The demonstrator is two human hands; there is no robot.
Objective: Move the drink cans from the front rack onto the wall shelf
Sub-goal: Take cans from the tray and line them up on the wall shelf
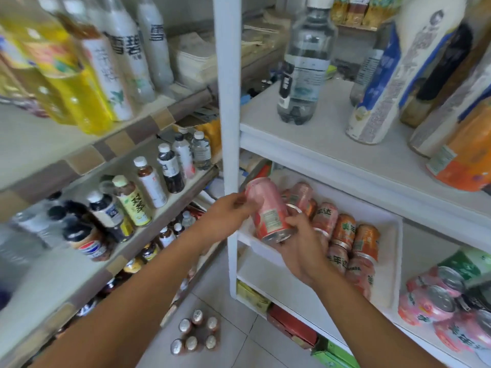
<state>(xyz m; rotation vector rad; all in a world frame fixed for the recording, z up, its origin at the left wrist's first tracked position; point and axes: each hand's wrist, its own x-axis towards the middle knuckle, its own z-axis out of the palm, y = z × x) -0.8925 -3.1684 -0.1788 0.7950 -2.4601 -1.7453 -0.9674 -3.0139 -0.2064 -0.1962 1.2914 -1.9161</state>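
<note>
Forearms reach in from the bottom edge toward one pink can (269,212), held tilted in the air just in front of the white rack's upright post (228,134). Right hand (301,247) curls its fingers round the can's lower end, bottom rim against the palm; left hand (225,217) pinches the upper part near the lid with thumb and fingertips. Six capped bottles (196,333) stand in a cluster on the tiled floor below. Just behind the held can, a white tray (389,264) on the rack's middle shelf holds about nine more cans (342,235), pink and orange, lying packed on their sides. To the right, at least four pink cans (430,301) are piled. On the left, the wall shelf (87,261) carries rows of bottles; blur prevents a count. One clear water bottle (305,62) stands on the rack's top shelf
</note>
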